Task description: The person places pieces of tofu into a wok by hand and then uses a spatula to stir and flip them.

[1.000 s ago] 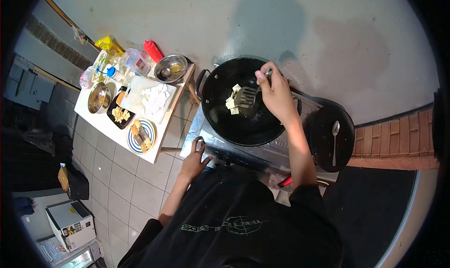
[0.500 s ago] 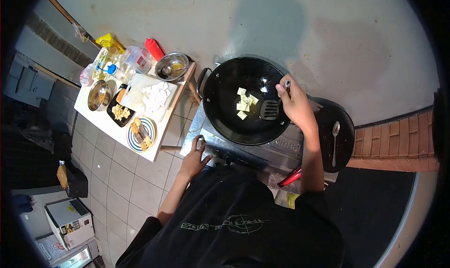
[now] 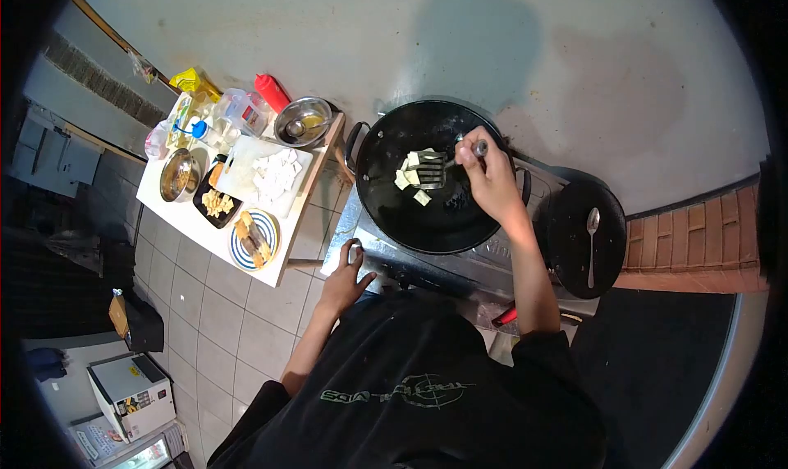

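Note:
My right hand [image 3: 492, 182] grips the handle of a black slotted spatula [image 3: 431, 170] over the wok. The spatula head lies low inside the black wok [image 3: 435, 223], against several pale white cubes [image 3: 402, 178] that look like tofu. Part of the cubes is hidden under the slotted blade. The wok sits on a metal gas stove [image 3: 351, 227]. At the stove's front left corner is my left hand [image 3: 343, 287], fingers spread and resting on or near the edge, with nothing seen in it.
On the left, a white table [image 3: 197, 235] bears a cutting board [image 3: 238, 169] with white cubes, a striped plate [image 3: 236, 254], metal bowls [image 3: 304, 108] and a red bottle [image 3: 271, 91]. To the right, a metal spoon [image 3: 591, 247] lies on a round black surface [image 3: 566, 247].
My right hand has moved left across the wok with the spatula, whose blade now meets the cubes. The cubes have shifted a little left. My left hand stays at the stove edge.

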`<state>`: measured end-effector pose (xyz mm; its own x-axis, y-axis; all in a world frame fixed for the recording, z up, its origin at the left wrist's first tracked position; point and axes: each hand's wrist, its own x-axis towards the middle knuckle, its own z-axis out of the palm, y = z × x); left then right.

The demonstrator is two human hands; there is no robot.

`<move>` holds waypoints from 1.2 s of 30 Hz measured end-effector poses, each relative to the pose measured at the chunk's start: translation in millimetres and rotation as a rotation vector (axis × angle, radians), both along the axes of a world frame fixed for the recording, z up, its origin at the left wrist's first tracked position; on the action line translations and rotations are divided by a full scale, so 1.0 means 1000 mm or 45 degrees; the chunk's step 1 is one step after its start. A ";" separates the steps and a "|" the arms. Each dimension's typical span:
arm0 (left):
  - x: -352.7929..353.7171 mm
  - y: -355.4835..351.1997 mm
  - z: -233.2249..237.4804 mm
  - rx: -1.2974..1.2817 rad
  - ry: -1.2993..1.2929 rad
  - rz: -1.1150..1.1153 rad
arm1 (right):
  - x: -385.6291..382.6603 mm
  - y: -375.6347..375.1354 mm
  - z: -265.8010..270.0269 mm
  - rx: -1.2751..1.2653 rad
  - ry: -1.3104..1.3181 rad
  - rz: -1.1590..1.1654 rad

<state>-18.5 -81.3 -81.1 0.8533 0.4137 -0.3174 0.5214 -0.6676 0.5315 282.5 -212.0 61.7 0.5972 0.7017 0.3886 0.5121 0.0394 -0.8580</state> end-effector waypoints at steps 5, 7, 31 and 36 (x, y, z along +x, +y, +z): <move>0.001 -0.001 0.001 0.006 -0.023 0.000 | -0.035 0.001 0.041 -0.217 -0.137 0.197; 0.001 -0.001 0.002 -0.001 -0.022 0.002 | -0.041 0.003 0.040 -0.157 -0.281 0.298; 0.000 -0.004 -0.001 0.008 -0.058 0.036 | 0.030 -0.027 0.005 -0.390 -0.108 -0.110; 0.001 -0.006 0.003 0.009 -0.071 0.052 | 0.040 -0.009 -0.033 -0.091 0.183 0.013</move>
